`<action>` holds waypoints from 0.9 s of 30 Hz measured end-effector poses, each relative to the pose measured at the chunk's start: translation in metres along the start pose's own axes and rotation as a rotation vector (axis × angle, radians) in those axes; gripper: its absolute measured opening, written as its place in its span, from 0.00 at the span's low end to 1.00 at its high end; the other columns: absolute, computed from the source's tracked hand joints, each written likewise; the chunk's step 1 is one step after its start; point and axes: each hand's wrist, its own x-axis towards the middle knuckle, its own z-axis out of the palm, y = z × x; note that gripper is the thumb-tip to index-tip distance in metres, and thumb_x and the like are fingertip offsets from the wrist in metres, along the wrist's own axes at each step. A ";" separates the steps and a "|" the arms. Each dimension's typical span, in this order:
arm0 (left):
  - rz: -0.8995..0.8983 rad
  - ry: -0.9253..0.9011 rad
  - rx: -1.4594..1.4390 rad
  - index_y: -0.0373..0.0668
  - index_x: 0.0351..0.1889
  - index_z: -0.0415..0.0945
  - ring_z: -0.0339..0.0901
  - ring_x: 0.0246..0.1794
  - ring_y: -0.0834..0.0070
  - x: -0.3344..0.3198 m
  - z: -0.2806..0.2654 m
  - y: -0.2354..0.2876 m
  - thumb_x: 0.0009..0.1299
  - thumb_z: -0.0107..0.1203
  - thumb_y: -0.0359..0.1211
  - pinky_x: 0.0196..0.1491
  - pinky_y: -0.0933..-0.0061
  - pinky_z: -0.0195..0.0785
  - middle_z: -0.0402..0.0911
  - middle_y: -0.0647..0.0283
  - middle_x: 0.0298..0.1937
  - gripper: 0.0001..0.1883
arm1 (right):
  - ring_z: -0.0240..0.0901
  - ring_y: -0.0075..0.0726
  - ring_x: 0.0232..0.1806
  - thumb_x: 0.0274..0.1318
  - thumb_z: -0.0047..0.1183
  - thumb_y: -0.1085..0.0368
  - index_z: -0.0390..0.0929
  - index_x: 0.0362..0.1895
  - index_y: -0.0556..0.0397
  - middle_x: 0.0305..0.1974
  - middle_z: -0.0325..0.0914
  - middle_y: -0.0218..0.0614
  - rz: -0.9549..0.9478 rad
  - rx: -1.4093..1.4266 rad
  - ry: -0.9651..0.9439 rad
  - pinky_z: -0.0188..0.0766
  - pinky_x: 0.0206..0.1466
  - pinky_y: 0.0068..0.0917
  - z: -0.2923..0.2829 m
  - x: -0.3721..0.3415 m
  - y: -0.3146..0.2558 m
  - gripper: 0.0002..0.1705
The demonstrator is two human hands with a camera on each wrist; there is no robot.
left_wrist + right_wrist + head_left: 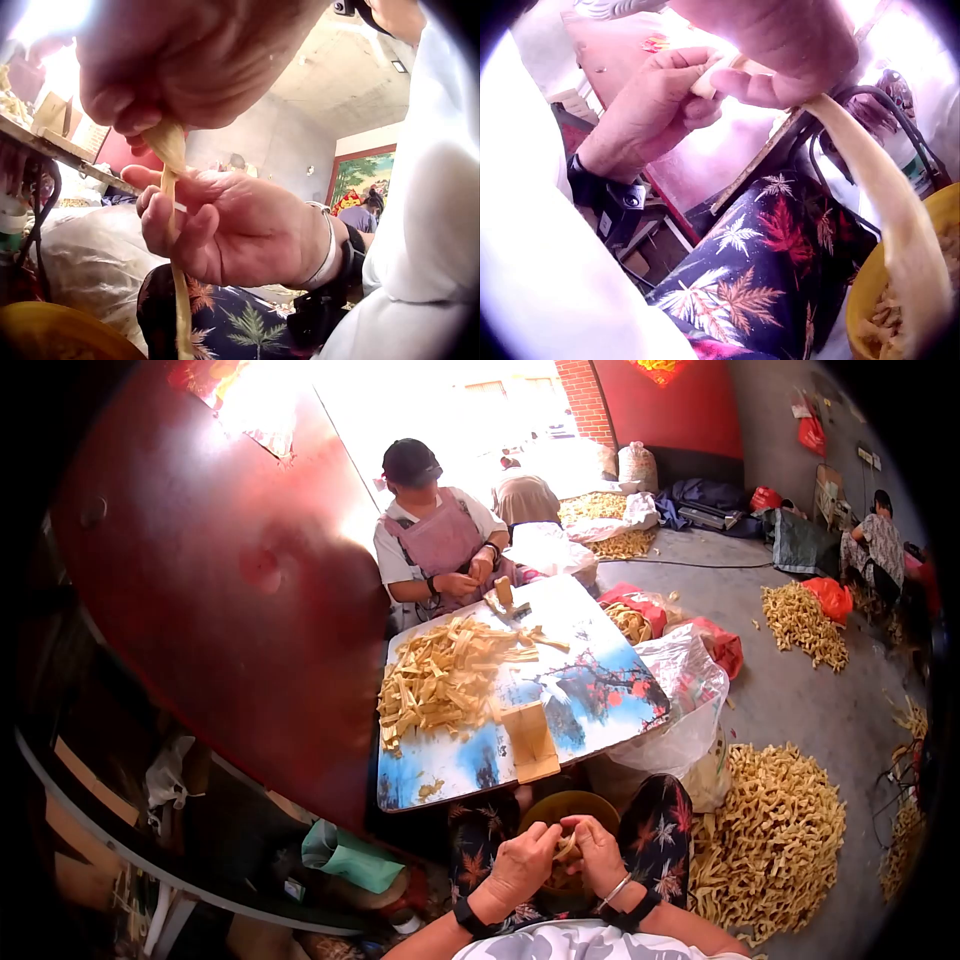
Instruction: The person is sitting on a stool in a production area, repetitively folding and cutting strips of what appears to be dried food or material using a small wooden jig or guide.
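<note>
In the head view my left hand point(520, 863) and right hand point(600, 860) meet over my lap, both gripping one pale yellow flat strip point(178, 292) that looks like tofu skin. The left wrist view has the strip twisted between the left fingers above and the right hand point(247, 229) below, its tail hanging down. A wide length of the strip point(881, 184) drapes from under the right hand point(780, 45) in the right wrist view, while the left hand point(641, 109) pinches another part. Below stands a yellow bucket point(862, 304) with several pale pieces inside.
A painted table point(480, 770) ahead bears a pile of strips point(440, 680) and a wooden block point(530, 740). Across it sits a person point(445, 540) in an apron. To the right lie a plastic bag point(690, 685) and a large heap of knotted pieces point(770, 840).
</note>
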 end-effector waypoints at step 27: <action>-0.071 0.106 -0.202 0.38 0.42 0.75 0.78 0.32 0.50 0.017 0.009 0.019 0.64 0.53 0.20 0.34 0.60 0.74 0.75 0.50 0.33 0.09 | 0.80 0.41 0.30 0.64 0.52 0.67 0.77 0.42 0.52 0.30 0.80 0.43 -0.387 -0.421 0.212 0.74 0.34 0.33 -0.002 0.010 -0.008 0.05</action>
